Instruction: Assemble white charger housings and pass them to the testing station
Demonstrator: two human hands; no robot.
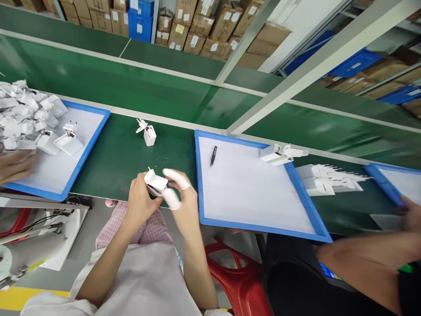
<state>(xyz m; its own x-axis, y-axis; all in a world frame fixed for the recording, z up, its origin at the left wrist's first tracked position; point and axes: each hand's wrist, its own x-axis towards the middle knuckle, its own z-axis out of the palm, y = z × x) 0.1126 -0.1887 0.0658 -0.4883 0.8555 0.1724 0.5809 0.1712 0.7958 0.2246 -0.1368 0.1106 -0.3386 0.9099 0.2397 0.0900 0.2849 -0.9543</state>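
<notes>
Front edge of the green bench, and the left hand has the white plug piece pinched firmly between thumb and fingers, pronged face tipped upward, a dark gap showing along its near side. In comes the right hand, blurred, its finger and thumb wrapped in white finger covers and spread apart around the piece's right end — whether they touch it, I can't tell. The left is the anchor here, and a good one: a steady pinch low on the body leaves the upper part free for the other hand. For the right, I'd say slow is better; those covers probably dull the feel, so press evenly from both sides, square to the casing, and mind the prongs and whatever sits inside that dark gap. A tilted push could well jam the edges or nip something. Just beyond, a second white plug piece stands on the green surface, its pronged part hanging askew at the top, with white specks scattered between — best not to let those get into the casing. Off to the right, black tweezers lie in the blue-rimmed tray, near enough to reach should something fine need nudging; over left, a co-worker's hand is at the heap of white pieces.
</notes>
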